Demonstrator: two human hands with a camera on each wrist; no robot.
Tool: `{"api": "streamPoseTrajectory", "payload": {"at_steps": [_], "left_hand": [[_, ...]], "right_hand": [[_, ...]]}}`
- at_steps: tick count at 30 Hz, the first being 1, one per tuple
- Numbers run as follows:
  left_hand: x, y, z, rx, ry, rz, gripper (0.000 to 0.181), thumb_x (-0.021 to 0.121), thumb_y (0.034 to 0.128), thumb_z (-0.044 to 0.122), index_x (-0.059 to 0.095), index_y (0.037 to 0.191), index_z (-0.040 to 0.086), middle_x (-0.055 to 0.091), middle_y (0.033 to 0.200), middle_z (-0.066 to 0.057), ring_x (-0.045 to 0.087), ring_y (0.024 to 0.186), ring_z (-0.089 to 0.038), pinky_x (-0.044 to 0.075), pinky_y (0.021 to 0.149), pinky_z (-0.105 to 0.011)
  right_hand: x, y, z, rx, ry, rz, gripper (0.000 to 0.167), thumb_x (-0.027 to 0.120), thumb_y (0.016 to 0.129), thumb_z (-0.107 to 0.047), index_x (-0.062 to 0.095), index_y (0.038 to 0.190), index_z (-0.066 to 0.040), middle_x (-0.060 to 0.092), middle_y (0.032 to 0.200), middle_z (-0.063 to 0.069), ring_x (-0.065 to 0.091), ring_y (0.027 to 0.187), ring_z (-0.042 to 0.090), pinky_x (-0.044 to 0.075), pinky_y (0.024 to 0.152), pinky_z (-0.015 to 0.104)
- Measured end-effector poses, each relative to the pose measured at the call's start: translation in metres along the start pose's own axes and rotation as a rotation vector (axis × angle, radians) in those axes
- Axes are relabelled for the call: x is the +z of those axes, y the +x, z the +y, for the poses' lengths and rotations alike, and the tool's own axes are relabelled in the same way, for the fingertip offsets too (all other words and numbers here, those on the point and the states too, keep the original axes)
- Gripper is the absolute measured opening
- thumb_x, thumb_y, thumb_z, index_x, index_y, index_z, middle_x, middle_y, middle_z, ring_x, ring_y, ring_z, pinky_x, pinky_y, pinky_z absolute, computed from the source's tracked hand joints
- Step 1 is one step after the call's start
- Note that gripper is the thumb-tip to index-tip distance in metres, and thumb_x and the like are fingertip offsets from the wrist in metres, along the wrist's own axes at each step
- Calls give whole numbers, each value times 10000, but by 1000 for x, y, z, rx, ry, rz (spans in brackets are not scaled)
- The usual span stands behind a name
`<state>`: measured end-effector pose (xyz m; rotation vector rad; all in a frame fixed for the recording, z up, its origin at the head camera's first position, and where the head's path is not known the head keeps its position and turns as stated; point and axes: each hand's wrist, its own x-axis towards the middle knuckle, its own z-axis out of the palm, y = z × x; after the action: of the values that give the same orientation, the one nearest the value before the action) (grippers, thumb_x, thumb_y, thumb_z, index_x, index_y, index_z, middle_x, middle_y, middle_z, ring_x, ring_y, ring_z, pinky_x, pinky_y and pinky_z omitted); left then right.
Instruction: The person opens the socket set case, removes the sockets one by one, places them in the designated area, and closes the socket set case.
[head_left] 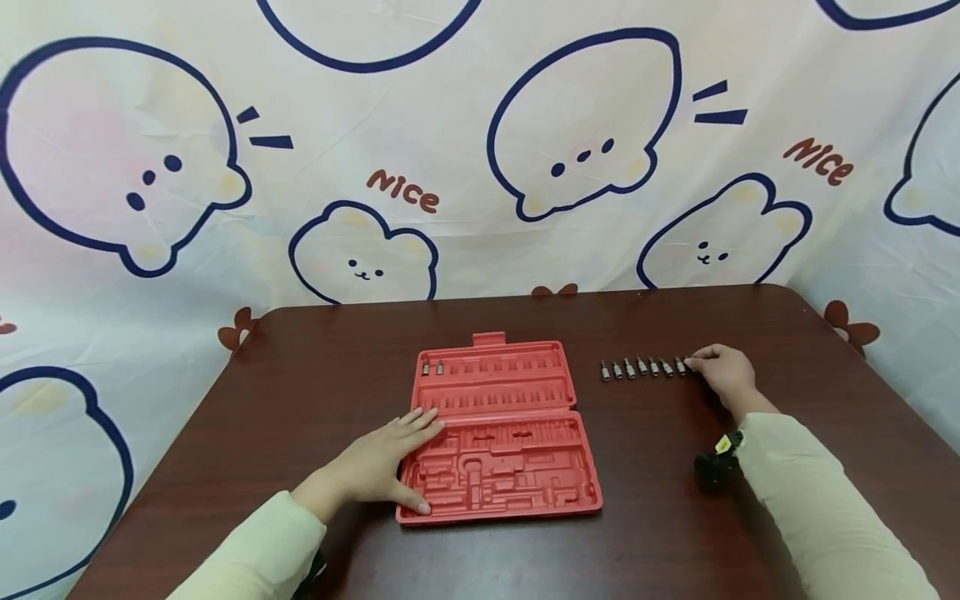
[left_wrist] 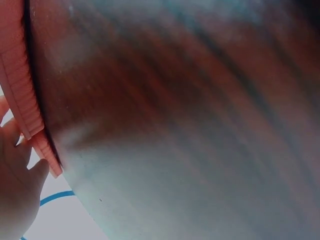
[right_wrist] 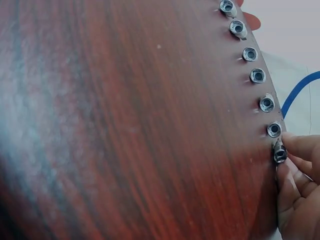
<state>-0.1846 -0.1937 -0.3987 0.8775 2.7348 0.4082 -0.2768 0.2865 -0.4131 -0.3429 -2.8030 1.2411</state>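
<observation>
The pale-sleeved left arm enters from the near left and reaches toward the far right. The left hand lies palm down, fingers straight and slightly spread, thumb well apart on the near side. The pale-sleeved right arm comes from the near right; the right hand, farther than the other, makes a pinch.

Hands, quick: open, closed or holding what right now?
Left hand: open, resting on the case's left side.
Right hand: closed, pinching a socket between thumb and finger.
</observation>
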Motion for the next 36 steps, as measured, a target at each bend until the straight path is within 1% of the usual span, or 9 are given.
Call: {"api": "streamPoseTrajectory", "payload": {"at_steps": [6,10,15,18,22,24,30,34,36], "left_hand": [[-1,3,1,10,14,7,1014,586,548,693,274,1366,180,192,1416,-10,109,1288,-201,199,982,-436],[0,4,1,9,13,10,1016,588,543,693,281,1363,178,199,1413,-10,113,1288,-197,200,983,-430],[0,4,1,15,19,9,1012,595,548,686,291,1359,164,203,1412,-15,117,1287,-197,196,988,-416],[0,4,1,16,23,6,1015,596,550,686,287,1360,159,201,1413,-19,117,1287,-198,189,992,-408],[0,4,1,15,24,7,1018,595,547,687,285,1361,161,202,1412,-21,117,1287,-198,185,994,-405],[-1,4,0,16,23,8,1016,594,548,687,286,1361,161,204,1412,-22,117,1287,-198,187,993,-408],[-1,2,0,8,18,12,1014,597,546,685,288,1360,165,203,1412,-17,111,1288,-188,186,992,-413],[-1,1,0,13,24,15,1014,594,547,688,292,1359,160,206,1411,-21,118,1287,-197,184,994,-410],[-1,1,1,14,26,14,1014,592,547,690,292,1359,161,206,1411,-20,119,1287,-198,185,993,-409]], "right_hand": [[-3,-3,2,19,75,-14,346,509,861,-231,524,1025,73,513,941,161,464,779,236,391,560,247],[-5,-5,4,15,135,-34,378,497,864,-245,494,1049,85,487,965,166,464,788,214,402,573,231],[-6,-6,1,35,196,-48,436,459,875,-289,461,1091,89,466,1039,176,474,789,155,417,649,243],[-7,-6,-3,44,213,-46,466,418,888,-313,443,1122,90,470,1041,182,484,811,175,423,696,284],[-7,-9,-13,32,239,-51,486,352,911,-311,415,1167,98,464,1066,217,480,884,252,416,749,345],[-6,-11,-20,20,254,-62,490,323,922,-305,401,1186,102,452,1098,231,468,912,264,410,768,362],[4,-17,-46,3,318,-120,495,335,925,-316,391,1188,100,443,1128,235,478,898,221,416,782,353],[14,-21,-59,-10,335,-177,479,361,921,-321,404,1169,87,471,1094,214,501,894,200,422,787,337],[21,-23,-64,-21,357,-200,453,377,921,-302,415,1149,88,495,1048,191,511,866,187,429,773,330]]}}
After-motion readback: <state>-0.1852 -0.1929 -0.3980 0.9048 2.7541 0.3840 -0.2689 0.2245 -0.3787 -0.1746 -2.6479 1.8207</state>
